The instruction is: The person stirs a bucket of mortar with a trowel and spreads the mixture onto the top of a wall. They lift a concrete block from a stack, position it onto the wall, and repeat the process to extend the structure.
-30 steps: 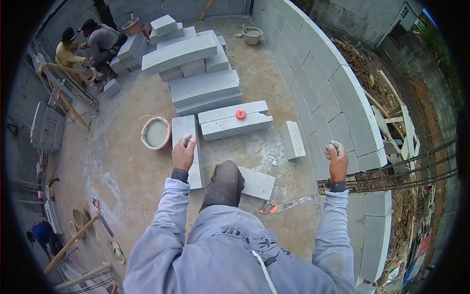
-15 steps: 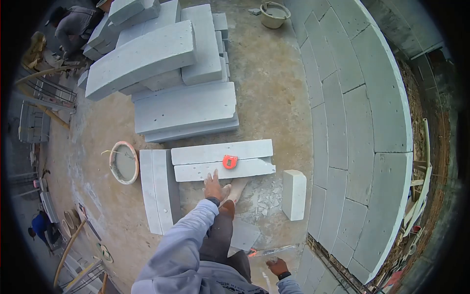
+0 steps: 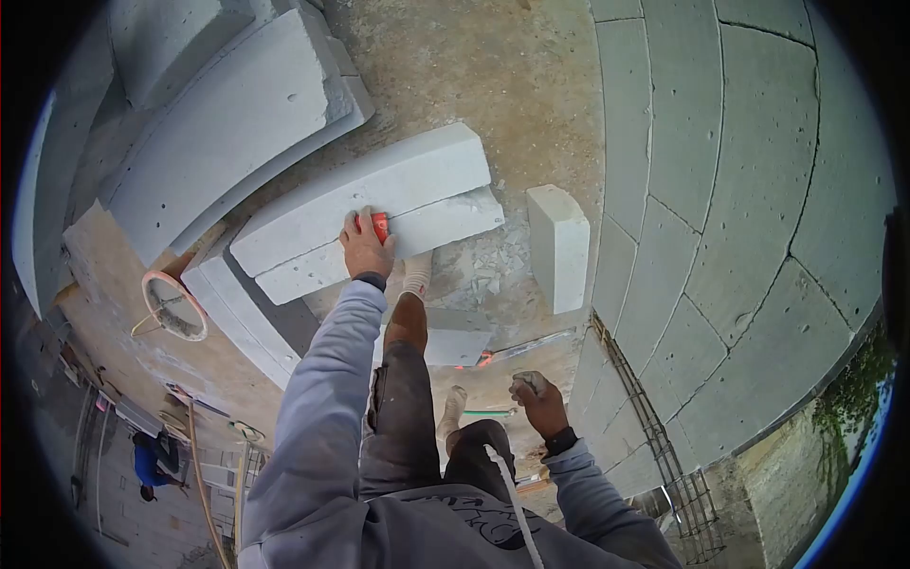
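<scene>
My left hand is wrapped over an orange tape measure, partly hidden by the fingers. The tape measure rests on two long pale lightweight concrete blocks lying side by side, near the seam between them. Lower right, my right hand is held over the floor with its fingers curled closed. Whatever those fingers may hold is hidden. A short green strip shows on the floor beside it. An upright short block stands right of the pair.
A block wall runs along my right, with a wire rebar cage at its foot. Stacked blocks rise upper left. A mortar bucket stands left. Broken chips litter the floor. A person bends at far left.
My left hand has reached forward and closed on the tape measure. My right hand has come up from the bottom edge. The view has turned and moved closer to the blocks.
</scene>
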Motion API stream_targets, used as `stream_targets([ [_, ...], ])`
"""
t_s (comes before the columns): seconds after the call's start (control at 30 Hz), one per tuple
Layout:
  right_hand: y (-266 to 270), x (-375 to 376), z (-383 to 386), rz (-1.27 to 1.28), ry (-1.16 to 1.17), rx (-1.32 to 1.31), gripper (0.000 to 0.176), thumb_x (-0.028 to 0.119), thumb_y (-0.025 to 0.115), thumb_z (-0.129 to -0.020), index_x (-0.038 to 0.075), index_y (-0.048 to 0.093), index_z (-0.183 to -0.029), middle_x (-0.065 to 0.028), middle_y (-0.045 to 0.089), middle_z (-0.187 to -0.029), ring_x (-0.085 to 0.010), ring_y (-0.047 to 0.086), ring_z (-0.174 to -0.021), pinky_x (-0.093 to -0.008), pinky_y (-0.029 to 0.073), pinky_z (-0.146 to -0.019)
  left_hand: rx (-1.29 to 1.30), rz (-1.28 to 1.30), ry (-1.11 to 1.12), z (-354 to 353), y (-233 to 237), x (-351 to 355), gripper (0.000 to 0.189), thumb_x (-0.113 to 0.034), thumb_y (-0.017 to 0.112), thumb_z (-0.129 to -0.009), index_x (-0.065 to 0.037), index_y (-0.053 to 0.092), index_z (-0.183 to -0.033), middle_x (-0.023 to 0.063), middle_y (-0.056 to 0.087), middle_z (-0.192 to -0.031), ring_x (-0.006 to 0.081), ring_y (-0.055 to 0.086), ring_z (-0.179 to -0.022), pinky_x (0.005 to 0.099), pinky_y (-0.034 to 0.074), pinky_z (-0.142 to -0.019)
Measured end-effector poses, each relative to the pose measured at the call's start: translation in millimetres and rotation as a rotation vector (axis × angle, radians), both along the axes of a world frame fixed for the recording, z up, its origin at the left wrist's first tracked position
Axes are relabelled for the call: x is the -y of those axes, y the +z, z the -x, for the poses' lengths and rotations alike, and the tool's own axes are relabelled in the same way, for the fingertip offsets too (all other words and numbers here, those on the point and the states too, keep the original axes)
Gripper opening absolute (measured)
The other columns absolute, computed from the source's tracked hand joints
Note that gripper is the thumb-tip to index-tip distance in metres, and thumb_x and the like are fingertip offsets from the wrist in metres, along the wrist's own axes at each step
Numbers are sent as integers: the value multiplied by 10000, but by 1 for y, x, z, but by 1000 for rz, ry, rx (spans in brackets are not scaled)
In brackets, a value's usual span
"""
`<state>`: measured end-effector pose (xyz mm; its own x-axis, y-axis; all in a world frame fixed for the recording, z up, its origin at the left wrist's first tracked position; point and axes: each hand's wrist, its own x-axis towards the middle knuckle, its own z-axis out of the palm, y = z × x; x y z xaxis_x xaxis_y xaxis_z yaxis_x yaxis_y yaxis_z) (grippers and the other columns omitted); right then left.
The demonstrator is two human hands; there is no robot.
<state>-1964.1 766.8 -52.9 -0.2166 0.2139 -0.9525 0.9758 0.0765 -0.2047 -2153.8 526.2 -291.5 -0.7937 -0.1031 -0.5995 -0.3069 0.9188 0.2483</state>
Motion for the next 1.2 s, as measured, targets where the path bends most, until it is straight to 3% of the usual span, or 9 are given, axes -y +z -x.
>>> stream_targets([
  [0.23,-13,13,-7,-54,224,-32,313,245,573,-841,-12,563,-1019,-108,623,-805,-181,611,-706,-298,486,-675,281,-59,32,4,27,-12,610,-284,744,-635,-67,447,-1121,180,435,-1143,373,463,-1038,436,410,-893],
  [0.37,-58,24,-15,-142,287,-142,581,307,690,-725,2,455,-1161,-226,604,-959,-364,596,-905,-398,473,-745,489,-342,83,-58,46,-56,679,-393,747,-620,-27,457,-1113,197,506,-1035,348,485,-1018,402,422,-880],
  [0.47,-88,22,0,-249,226,-374,655,304,736,-682,-10,421,-1162,-225,598,-982,-367,591,-911,-397,471,-761,697,-541,41,-85,99,-113,729,-461,735,-637,15,459,-1116,217,515,-1069,334,501,-1018,373,418,-895],
  [0.57,-110,-12,-3,-319,159,-136,596,299,763,-660,1,448,-1069,-185,616,-948,-329,606,-885,-391,470,-769,821,-820,223,-136,95,-142,754,-494,686,-690,41,435,-1160,257,504,-1112,334,518,-1031,378,413,-898],
  [0.67,-142,-59,-32,-294,-89,-200,521,253,780,-617,17,458,-952,-172,616,-892,-323,607,-849,-378,464,-753,475,-648,-186,-164,65,-129,758,-496,646,-736,64,414,-1192,271,513,-1109,332,544,-1020,387,420,-887],
  [0.8,-201,-134,-50,-501,28,21,521,266,782,-585,15,474,-922,-170,613,-889,-341,600,-840,-376,458,-753,541,-461,-133,-110,68,-62,656,-460,602,-788,50,464,-1176,234,545,-1097,334,565,-993,392,433,-873],
  [0.97,-267,-189,-97,-674,124,7,634,235,744,-617,-9,477,-1137,-239,584,-1042,-376,564,-976,-404,447,-872,391,-132,-164,-90,59,57,499,-373,570,-821,21,524,-1123,204,569,-1059,312,559,-975,391,435,-857],
  [1.03,-256,-180,-94,-923,174,65,605,212,718,-647,-17,475,-1152,-243,570,-1069,-388,548,-997,-417,438,-886,368,22,-277,-82,75,83,475,-363,562,-827,16,535,-1112,191,575,-1040,317,549,-967,401,433,-853],
  [1.2,-161,-126,-96,-563,102,63,656,282,696,-678,-57,458,-1187,-279,525,-1138,-400,491,-1086,-420,400,-935,402,-85,-202,-68,126,38,493,-389,570,-804,-5,563,-1113,212,573,-1102,343,545,-1027,398,426,-886],
])
